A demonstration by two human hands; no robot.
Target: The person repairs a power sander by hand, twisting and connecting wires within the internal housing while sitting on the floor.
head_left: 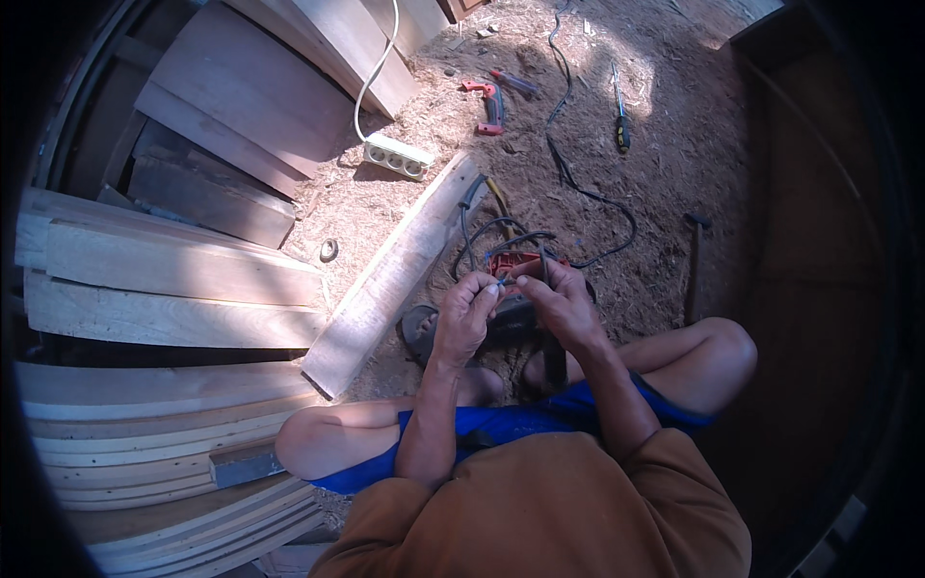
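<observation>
Blue and tiny, a strand (501,282) is pinched by left hand (465,316) and right hand (563,306), forearms (431,414) slanting inward.

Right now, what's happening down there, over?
Left hand, right hand: fingertips close together at a small blue piece, too tiny to identify. Red tool just beyond. Looped dark cable close by.

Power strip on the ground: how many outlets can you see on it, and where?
3, in a row along the white power strip: left outlet, middle outlet and right outlet. Any on faces turned from the camera would be hidden.
</observation>
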